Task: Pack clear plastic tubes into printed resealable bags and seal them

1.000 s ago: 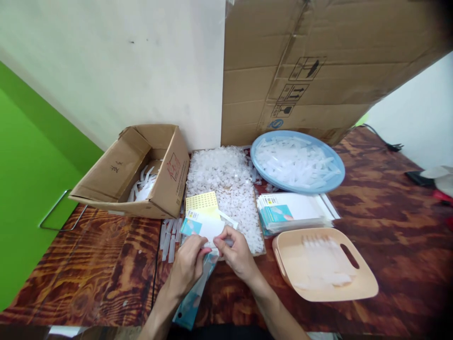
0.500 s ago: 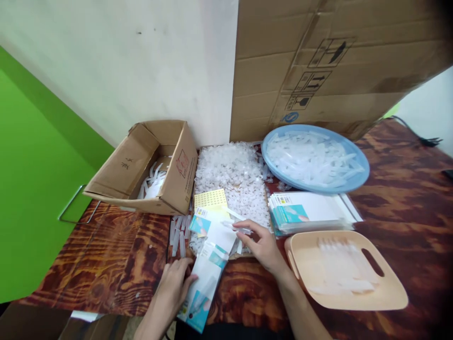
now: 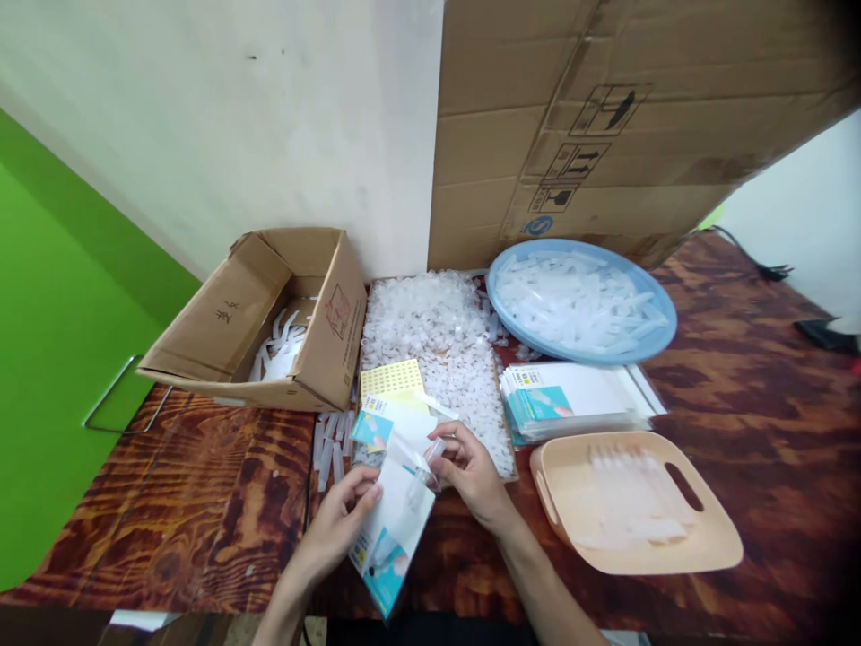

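My left hand (image 3: 342, 513) pinches the edge of a clear plastic bag (image 3: 398, 520) with a white and teal printed card inside. At the bag's upper end, my right hand (image 3: 474, 471) is closed on a small clear plastic tube (image 3: 434, 451); whether its tip is inside the opening I cannot tell. Just beyond lies another printed card (image 3: 372, 429), partly over a yellow sticker sheet (image 3: 391, 378). Under these spreads a shallow tray heaped with small translucent plastic pieces (image 3: 461, 368).
An open cardboard box (image 3: 340, 332) with white strips stands left. To the right are a blue basin (image 3: 663, 336) of translucent pieces, a stack of bagged cards (image 3: 605, 399) and a beige tray (image 3: 713, 538) with clear pieces. A large carton (image 3: 498, 135) stands behind.
My right hand has brought the tube down and left to the bag's upper end. My left hand has risen along the bag's edge. The whole view has shifted slightly.
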Motion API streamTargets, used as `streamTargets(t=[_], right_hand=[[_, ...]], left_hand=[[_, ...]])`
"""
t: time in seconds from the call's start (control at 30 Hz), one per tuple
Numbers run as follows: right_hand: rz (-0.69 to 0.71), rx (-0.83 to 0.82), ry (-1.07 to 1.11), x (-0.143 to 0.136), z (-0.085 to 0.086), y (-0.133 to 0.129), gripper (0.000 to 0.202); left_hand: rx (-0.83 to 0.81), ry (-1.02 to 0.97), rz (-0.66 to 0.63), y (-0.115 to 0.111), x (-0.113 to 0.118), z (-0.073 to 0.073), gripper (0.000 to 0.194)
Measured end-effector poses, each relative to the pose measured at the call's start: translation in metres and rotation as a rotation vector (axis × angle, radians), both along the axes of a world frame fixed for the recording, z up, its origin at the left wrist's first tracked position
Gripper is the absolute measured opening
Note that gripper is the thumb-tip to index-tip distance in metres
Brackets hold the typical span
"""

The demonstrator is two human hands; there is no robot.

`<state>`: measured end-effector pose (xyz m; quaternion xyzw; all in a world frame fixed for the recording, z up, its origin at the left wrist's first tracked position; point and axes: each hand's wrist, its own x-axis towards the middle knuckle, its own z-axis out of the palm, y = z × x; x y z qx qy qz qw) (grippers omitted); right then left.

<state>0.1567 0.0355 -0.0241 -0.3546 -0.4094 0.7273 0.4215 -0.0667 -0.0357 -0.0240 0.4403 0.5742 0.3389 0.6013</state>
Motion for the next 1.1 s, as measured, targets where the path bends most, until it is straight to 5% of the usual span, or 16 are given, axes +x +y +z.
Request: streamTargets(t=[0.3, 0.37, 0.43, 0.57, 0.83, 1.1], right_hand=[[-0.309, 0.205, -0.109, -0.001, 0.004, -0.005, 0.023], [-0.229, 0.342, -0.205, 0.004, 0.011, -0.002, 0.021], [-0.062, 0.431, -0.258, 0.009, 0.017, -0.001, 0.041], [0.093, 0.343, -0.193, 0.012, 0.019, -0.002, 0.068], [0.351, 0.327, -0.187, 0.017, 0.028, 0.002, 0.052], [0.229, 0.424, -0.31, 0.031, 0.03, 0.014, 0.046]], left_hand=[[-0.033, -0.227, -0.028, 0.013, 0.02, 0.009, 0.037], [-0.026, -0.243, -0.033, 0.015, 0.024, 0.01, 0.037], [-0.016, -0.244, -0.018, 0.017, 0.026, 0.011, 0.038], [-0.027, -0.252, 0.052, 0.017, 0.027, 0.009, 0.04], [-0.035, -0.261, 0.073, 0.015, 0.025, 0.003, 0.037], [0.034, -0.111, 0.077, 0.023, 0.024, 0.009, 0.038]])
